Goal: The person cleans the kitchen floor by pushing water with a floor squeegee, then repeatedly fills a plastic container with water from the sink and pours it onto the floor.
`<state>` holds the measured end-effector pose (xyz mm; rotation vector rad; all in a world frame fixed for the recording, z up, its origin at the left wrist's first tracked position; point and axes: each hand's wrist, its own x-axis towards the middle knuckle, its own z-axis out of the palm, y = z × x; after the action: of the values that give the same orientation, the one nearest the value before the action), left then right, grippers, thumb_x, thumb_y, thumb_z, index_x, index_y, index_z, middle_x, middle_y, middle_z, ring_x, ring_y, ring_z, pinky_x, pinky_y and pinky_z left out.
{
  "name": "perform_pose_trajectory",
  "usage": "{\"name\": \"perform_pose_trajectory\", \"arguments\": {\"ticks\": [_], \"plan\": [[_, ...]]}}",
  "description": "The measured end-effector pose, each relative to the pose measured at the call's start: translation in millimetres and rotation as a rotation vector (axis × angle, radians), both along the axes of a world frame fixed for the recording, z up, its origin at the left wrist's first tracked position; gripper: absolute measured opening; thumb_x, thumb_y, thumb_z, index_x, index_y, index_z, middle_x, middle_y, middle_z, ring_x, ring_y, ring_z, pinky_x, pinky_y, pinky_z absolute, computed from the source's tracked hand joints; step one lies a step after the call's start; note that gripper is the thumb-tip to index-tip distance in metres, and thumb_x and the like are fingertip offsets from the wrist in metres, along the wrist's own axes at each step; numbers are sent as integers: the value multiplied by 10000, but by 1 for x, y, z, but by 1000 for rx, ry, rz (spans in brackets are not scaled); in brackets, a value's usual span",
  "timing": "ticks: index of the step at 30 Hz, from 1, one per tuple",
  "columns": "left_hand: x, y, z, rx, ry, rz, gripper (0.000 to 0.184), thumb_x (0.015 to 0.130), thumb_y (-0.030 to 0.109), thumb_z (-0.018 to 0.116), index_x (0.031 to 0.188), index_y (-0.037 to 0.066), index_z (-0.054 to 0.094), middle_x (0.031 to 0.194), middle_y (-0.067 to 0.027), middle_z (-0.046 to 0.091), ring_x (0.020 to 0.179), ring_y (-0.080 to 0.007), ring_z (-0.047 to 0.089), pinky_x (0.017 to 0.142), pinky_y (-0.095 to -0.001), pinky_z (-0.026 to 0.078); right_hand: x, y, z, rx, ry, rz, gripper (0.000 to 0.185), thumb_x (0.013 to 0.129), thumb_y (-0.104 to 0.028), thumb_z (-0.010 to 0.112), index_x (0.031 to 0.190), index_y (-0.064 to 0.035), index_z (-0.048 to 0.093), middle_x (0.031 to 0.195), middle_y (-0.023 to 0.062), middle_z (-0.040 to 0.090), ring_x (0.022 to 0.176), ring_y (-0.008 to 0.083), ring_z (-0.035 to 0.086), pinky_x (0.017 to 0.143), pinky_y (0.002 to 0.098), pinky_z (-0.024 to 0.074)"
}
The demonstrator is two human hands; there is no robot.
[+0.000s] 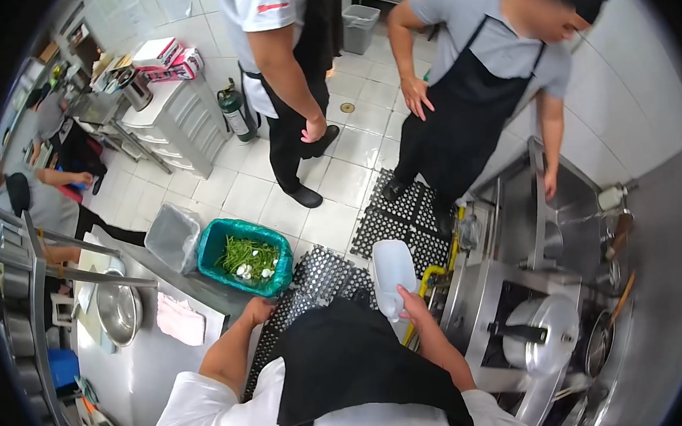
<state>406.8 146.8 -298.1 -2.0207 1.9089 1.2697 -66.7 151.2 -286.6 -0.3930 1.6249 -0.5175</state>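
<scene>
My right hand (414, 303) grips the near end of a white plastic container (393, 268), held tilted above the black floor mat. The container looks bare inside. My left hand (259, 310) is low beside the steel table, fingers curled, close to the near corner of a bin lined with a teal bag (285, 283). Whether it touches the bag, or what it holds, I cannot make out. Green trimmings (246, 254) and several white pieces lie in that bin.
A grey bin (175, 237) stands beside the teal one. At left is a steel table (164, 380) with a metal bowl (119, 312) and a pink cloth (181, 318). A pressure cooker (541, 333) sits on the stove at right. Two people in aprons stand ahead; others work far left.
</scene>
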Motion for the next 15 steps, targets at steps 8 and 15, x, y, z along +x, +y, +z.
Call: {"name": "perform_pose_trajectory", "arguments": {"ticks": [8,15], "plan": [[26,90,-106,-80,150,138,160,762,155,523,801,96,666,784,-143,641,772,-301,623,716,-376,503,-4,-173,-1,115,-46,260,689,761,-584,589,1195,-56,506,1094,75,570,1006,242,529,794,458,442],[-21,-5,-43,211,62,74,204,714,181,523,834,94,663,775,-141,636,764,-323,622,695,-400,501,3,-293,21,81,46,321,712,765,-567,595,1226,-37,476,1188,121,529,1091,285,487,858,487,409]]}}
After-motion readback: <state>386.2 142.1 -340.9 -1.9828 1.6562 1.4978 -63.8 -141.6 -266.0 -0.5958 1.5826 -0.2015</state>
